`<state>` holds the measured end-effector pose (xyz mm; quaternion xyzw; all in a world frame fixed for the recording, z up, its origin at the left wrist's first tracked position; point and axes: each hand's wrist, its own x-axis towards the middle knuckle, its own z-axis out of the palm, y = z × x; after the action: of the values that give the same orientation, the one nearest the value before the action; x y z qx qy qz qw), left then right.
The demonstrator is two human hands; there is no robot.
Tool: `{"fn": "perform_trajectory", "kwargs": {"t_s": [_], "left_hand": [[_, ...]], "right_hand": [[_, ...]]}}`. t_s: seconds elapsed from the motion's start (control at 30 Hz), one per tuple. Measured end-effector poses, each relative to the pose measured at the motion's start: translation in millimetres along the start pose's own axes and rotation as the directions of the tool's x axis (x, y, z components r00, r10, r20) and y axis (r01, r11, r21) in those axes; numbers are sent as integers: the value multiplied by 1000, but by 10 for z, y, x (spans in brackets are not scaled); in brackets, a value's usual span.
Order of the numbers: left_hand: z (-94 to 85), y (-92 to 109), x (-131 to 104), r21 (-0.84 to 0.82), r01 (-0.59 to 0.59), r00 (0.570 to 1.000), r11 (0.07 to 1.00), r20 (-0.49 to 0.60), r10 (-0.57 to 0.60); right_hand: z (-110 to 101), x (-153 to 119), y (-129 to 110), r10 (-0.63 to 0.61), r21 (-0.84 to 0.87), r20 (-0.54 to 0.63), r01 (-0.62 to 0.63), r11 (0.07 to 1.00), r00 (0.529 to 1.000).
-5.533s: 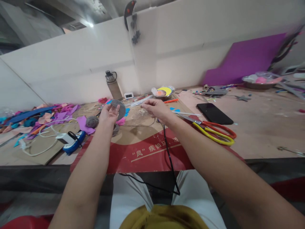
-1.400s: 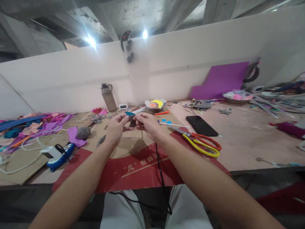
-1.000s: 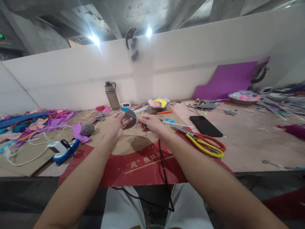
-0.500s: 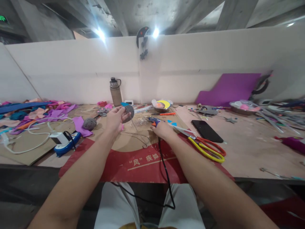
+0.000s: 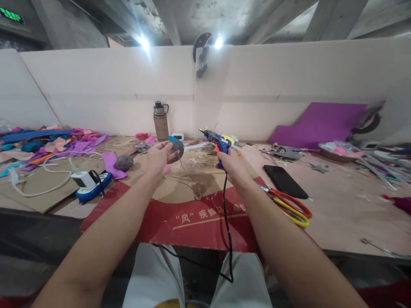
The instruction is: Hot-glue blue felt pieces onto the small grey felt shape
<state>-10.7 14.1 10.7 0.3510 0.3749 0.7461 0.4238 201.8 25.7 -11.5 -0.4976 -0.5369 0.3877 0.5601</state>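
Right hand (image 5: pixel 231 161), wrapped round blue glue gun (image 5: pixel 222 143); left hand (image 5: pixel 159 155), pinching grey disc (image 5: pixel 178 148); slack black cord (image 5: pixel 227 233) could snag at the knees (image 5: pixel 245 273), jerking the nozzle (image 5: pixel 201 130) sideways.

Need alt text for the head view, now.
A person's right hand grips a blue glue gun trailing a black cable, while the left hand holds a flat round grey disc. Beneath lies red and brown cardboard on a cluttered table, red-and-yellow-handled scissors and a black phone at right.
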Motion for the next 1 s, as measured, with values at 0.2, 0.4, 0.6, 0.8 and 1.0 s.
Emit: {"fn": "perform_trajectory", "kwargs": {"t_s": [0.2,0.4,0.6,0.8,1.0], "left_hand": [[-17,-44,31,12,-15,1000,1000,-24,15],[-26,-7,42,-69,79,997,994,-20,-81],[-31,-21,20,-50,102,995,994,23,-101],[-44,34,123,-147,238,966,960,-68,-250],[-76,32,153,-136,248,963,959,-78,-259]], "right_hand": [[188,-188,-145,-116,306,251,35,951,961],[181,-266,-185,-246,283,223,179,942,943],[208,-380,-250,-311,234,325,243,941,893],[213,-341,-220,-376,250,271,312,916,886],[191,-348,-244,-315,165,287,277,947,905]]}}
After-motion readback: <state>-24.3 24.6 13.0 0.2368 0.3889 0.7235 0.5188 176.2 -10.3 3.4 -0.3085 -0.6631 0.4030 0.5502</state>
